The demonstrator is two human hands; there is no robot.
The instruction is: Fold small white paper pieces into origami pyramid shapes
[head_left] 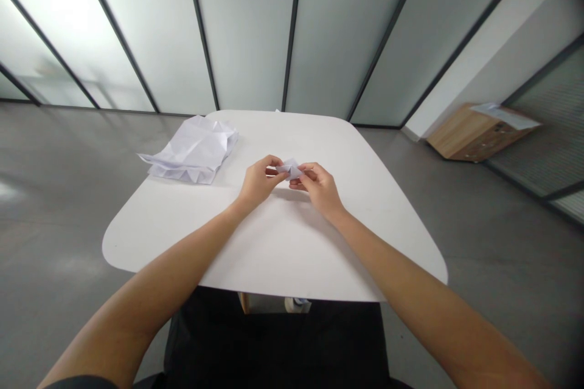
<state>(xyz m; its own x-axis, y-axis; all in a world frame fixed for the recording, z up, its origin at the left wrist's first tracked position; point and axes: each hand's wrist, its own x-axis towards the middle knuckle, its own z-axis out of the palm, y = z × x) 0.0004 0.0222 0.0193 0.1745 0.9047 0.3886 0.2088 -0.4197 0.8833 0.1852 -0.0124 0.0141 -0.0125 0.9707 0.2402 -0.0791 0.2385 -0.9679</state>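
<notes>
Small folded white paper piece (pixel 289 169) is held just above the middle of the white rounded table (pixel 283 255), between both hands and off the tabletop. On the left hand (pixel 260 182), the thumb and fingers (pixel 269 164) are closed to a tight pinch on the paper's left side. On the right hand (pixel 319 189), the fingers (pixel 308 171) are curled inward and have hold of its right side. (Exact fingertip contact cannot be told: the piece is small and partly covered by the fingers.)

For good handling, the pinch should be kept close to the creases and the layers pressed flat, with even pressure from both sides, so that they are not shifted and no stray crease is formed.

Around: a crumpled white paper sheet (pixel 191 151) lies on the far left of the table, well apart from the hands. A wooden cabinet (pixel 474 132) stands on the grey floor (pixel 59 194) off to the right, with a paper sheet (pixel 504 115) on top. Frosted glass panels (pixel 249 30) run behind the table. No obstruction is seen at the hands, and both forearms are extended over the near edge of the table.
</notes>
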